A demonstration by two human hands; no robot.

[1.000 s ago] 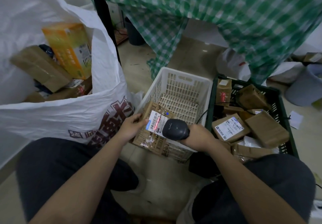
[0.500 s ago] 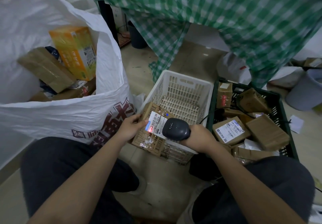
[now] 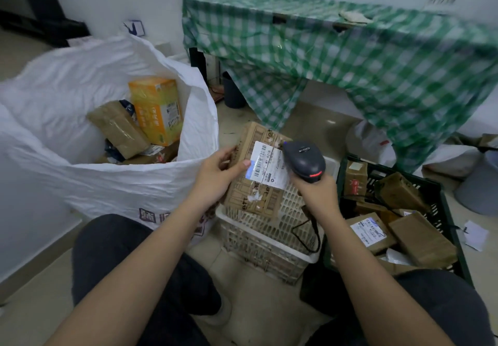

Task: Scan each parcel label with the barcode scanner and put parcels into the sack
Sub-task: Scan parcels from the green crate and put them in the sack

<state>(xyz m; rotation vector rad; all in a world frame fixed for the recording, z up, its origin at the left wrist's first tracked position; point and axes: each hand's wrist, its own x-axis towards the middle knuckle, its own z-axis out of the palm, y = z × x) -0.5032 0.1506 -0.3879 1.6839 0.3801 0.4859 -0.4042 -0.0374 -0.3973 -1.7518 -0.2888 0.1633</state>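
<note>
The brown parcel (image 3: 256, 176) hung above the white basket (image 3: 272, 235), its left edge pinched by the left hand (image 3: 215, 178); the right hand (image 3: 318, 192) gripped the barcode scanner (image 3: 304, 159) at its label (image 3: 268, 165), beside the open white sack (image 3: 107, 184)

Both hands (image 3: 215, 181) (image 3: 318, 192) raised, fingers (image 3: 237, 166) curled gripping.

Green checked tablecloth (image 3: 336, 57) over a table; grey bin (image 3: 477, 184) at right.
</note>
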